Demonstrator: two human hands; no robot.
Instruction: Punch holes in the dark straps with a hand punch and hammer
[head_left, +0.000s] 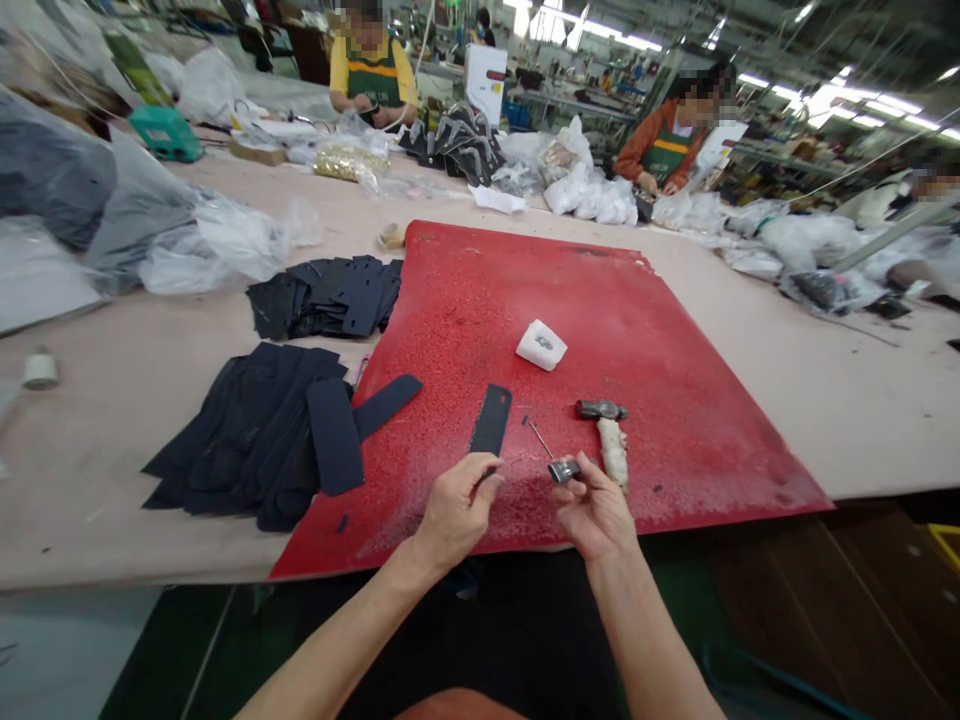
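Between the thumb and curled fingers of my left hand (459, 508) is the near end of a dark navy strip (492, 418); it has small holes at its far end. My right hand (600, 510) grips a short shiny metal piece (562, 470) that looks like a punch, its open end turned left. Just beyond it, a thin metal rod (537, 435) lies on the red mat (465, 290). A hammer (613, 445) with a white-wrapped handle rests close to my right hand. Farther back stands a small white cup (541, 345) with small metal bits inside.
Left of the mat lie a large pile of dark strips (240, 440) and a second pile of dark pieces (330, 295). Plastic bags (217, 235) cover the table's left side. A white spool (40, 370) stands far left. Two co-workers (373, 75) (675, 130) are across the table.
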